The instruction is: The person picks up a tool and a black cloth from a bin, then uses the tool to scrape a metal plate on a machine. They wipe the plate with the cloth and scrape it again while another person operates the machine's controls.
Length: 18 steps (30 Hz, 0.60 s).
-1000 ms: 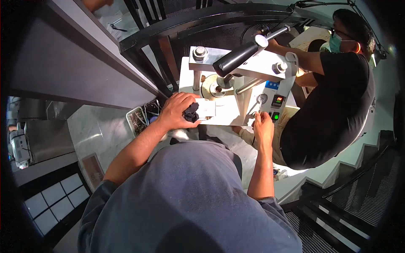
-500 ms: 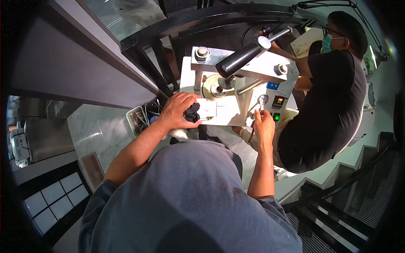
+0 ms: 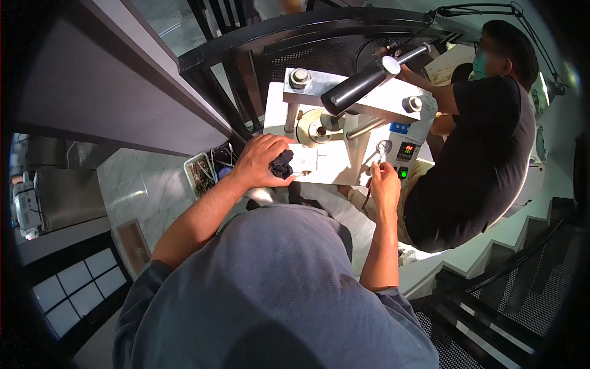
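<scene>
A white bench press with a metal top plate (image 3: 350, 92) stands in front of me. Its thick black handle (image 3: 350, 92) slants above a round metal chamber (image 3: 313, 128). At the press's front left corner, my left hand (image 3: 263, 161) curls around a crumpled black cloth-like bundle (image 3: 281, 165), beside a small white block (image 3: 305, 158). My right hand (image 3: 385, 183) is closed in a pinch on a thin metal rod (image 3: 380, 158), just below a round gauge (image 3: 384, 146). The rod's lower end is hidden by the fingers. Right of it, a digital display (image 3: 407, 150) glows above a green-lit switch (image 3: 403, 173).
A co-worker in a black shirt (image 3: 470, 166) sits close on the right. Behind the press curves a black railing (image 3: 289, 32). A white bin (image 3: 200, 174) of small scraps stands on the floor at left. Stairs (image 3: 485, 252) descend at lower right.
The view has shifted slightly, so the press sits a little farther right. Both hands keep nearly the same place and grip. Behind the railing at the top, the background looks different.
</scene>
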{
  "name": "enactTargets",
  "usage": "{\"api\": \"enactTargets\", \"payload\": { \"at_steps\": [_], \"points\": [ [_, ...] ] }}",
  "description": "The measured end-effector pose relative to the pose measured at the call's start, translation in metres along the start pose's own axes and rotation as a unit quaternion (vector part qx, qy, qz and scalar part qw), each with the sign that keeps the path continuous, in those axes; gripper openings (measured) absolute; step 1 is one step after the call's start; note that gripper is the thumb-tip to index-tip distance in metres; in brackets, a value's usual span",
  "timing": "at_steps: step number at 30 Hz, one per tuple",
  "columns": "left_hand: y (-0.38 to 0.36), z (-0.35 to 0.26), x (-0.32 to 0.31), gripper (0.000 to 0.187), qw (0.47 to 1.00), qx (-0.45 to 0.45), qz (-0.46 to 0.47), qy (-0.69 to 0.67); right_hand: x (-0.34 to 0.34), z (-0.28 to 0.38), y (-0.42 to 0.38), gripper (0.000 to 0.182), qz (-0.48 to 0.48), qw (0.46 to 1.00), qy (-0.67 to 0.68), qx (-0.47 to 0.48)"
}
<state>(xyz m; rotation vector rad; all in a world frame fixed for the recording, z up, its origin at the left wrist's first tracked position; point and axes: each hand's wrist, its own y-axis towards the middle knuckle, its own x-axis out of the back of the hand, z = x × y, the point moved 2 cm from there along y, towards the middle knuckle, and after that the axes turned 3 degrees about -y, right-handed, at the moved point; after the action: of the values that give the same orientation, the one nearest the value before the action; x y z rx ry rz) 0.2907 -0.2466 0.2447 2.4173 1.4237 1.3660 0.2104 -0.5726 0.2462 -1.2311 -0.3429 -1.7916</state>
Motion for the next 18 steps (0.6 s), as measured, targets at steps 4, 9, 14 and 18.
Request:
{"api": "enactTargets", "payload": {
  "at_steps": [4, 9, 14, 18],
  "points": [
    [-0.001, 0.001, 0.000, 0.055, 1.000, -0.003, -0.002, -0.002, 0.003, 0.004, -0.005, 0.037, 0.011, 0.999, 0.031, -0.014],
    [-0.003, 0.003, 0.001, 0.055, 0.999, 0.000, -0.009, -0.032, 0.010, 0.006, -0.005, 0.034, -0.003, 0.998, 0.060, -0.016],
    [-0.005, 0.005, -0.002, 0.056, 0.999, 0.005, -0.004, -0.038, 0.018, -0.001, 0.002, 0.032, -0.006, 0.998, 0.068, 0.010],
    [-0.006, 0.006, -0.003, 0.056, 0.999, 0.000, -0.008, -0.031, 0.020, 0.002, 0.003, 0.026, -0.036, 0.991, 0.118, 0.051]
  ]
}}
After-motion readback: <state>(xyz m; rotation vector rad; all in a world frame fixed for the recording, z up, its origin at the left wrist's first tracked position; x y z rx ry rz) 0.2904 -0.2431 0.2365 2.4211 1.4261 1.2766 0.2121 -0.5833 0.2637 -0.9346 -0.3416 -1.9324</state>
